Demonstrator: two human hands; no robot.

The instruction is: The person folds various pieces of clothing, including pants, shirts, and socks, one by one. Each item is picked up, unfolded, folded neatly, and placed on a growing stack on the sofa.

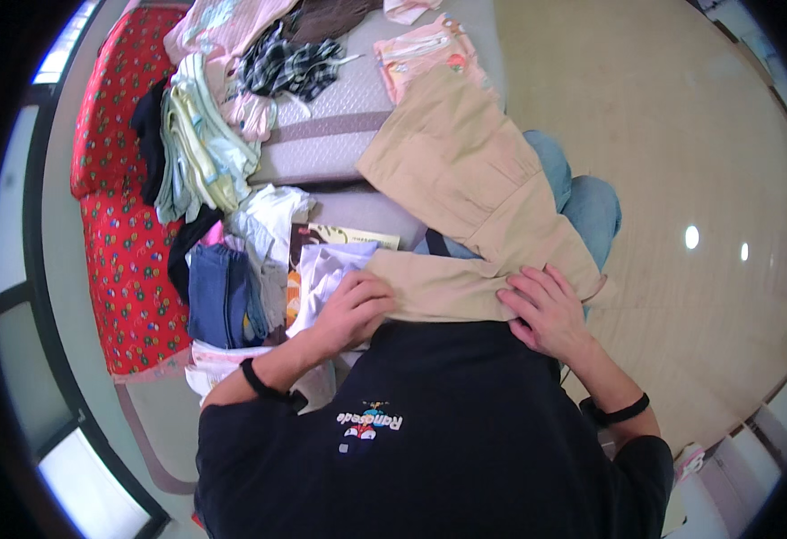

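Observation:
A pair of khaki trousers [460, 162] lies across my lap, over my jeans. One leg stretches away from me onto the sofa seat. The other leg lies sideways, close against my black T-shirt [447, 431]. My left hand [356, 306] curls around the left end of that near leg, its fingertips partly hidden by the knuckles. At the right, my right hand [548, 310] holds the near edge, fingers bent over the cloth. A white garment [326, 269] is just beyond my left hand.
Folded blue jeans [218, 296], pale green and yellow clothes [198, 141] and a black plaid garment [289, 67] lie on the grey sofa [319, 158]. A folded pink garment [427, 50] sits past the trousers. Red patterned fabric [124, 256] covers the backrest. Tiled floor [662, 135] extends rightward.

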